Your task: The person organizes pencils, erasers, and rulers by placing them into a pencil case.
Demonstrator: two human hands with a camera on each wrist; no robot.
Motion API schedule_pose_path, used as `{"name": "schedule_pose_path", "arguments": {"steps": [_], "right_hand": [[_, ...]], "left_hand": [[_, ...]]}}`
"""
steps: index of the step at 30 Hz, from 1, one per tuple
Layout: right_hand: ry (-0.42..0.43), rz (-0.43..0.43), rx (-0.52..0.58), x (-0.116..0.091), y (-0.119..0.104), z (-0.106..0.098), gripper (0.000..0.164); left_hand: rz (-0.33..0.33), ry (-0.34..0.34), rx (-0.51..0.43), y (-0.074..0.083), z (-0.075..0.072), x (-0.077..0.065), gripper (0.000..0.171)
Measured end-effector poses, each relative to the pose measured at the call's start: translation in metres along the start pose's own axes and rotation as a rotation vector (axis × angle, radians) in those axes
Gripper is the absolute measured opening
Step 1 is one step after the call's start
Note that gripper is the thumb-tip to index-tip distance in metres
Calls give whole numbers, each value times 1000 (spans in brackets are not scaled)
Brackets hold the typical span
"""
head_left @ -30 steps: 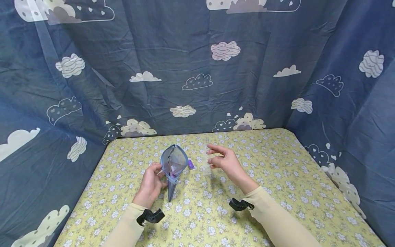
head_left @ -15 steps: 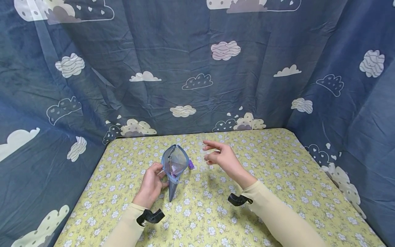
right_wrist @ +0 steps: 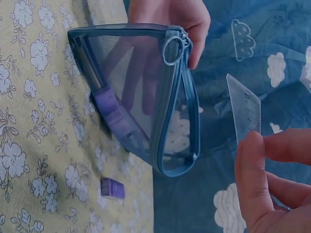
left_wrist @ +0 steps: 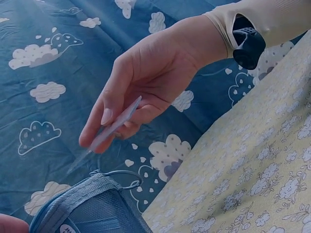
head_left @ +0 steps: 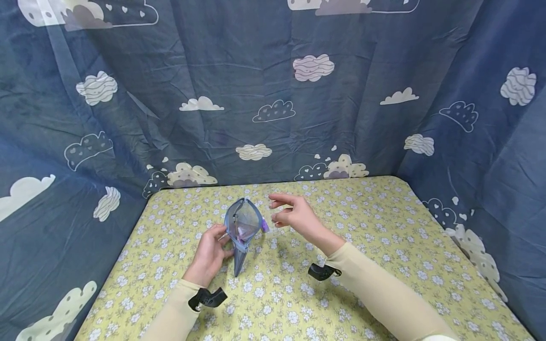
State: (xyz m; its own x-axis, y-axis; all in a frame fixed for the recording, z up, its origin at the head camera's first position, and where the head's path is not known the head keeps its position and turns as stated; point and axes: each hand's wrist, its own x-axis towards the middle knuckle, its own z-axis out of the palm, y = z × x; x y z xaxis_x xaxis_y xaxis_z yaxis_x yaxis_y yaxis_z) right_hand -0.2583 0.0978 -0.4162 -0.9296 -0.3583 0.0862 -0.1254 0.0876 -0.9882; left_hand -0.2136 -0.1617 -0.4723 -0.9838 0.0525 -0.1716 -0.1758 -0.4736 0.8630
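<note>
My left hand (head_left: pixel 206 255) holds a blue mesh zip pouch (head_left: pixel 251 218) upright at its left side, its fingers spread behind the mesh in the right wrist view. The pouch's zipped mouth (right_wrist: pixel 193 121) gapes open. Inside show a purple item (right_wrist: pixel 109 107) and slim, pen-like things, partly veiled by the mesh. My right hand (head_left: pixel 296 215) pinches a clear ruler (right_wrist: pixel 245 107) between thumb and fingers, just right of the pouch and apart from it. In the left wrist view the ruler (left_wrist: pixel 114 128) slants down toward the pouch opening.
A small purple block (right_wrist: pixel 112 188), perhaps an eraser, lies on the flowered yellow cloth (head_left: pixel 273 293) just right of the pouch. Dark blue cloud-print curtains (head_left: pixel 239 128) close in the table at the back and sides.
My right hand has moved left with the clear ruler, nearer to the pouch. The pouch has shifted very slightly right, while my left hand keeps its hold.
</note>
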Motion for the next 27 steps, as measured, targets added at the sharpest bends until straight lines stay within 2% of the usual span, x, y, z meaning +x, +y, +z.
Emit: {"name": "schedule_pose_path", "arguments": {"steps": [6,12,19,27], "right_hand": [[-36,-3,-13,6,2,9,57],[-49,1,-19,10,5,18,55],[-81,44,1,15,8,24,54],[-123,96,20,20,9,26,51]], "left_hand": [[11,-21,4,0,-1,-2,18],[-21,-34,6,3,-1,-2,17],[-58,-35,-3,5,-2,0,19],[-57,-13,21,5,-2,1,18]]}}
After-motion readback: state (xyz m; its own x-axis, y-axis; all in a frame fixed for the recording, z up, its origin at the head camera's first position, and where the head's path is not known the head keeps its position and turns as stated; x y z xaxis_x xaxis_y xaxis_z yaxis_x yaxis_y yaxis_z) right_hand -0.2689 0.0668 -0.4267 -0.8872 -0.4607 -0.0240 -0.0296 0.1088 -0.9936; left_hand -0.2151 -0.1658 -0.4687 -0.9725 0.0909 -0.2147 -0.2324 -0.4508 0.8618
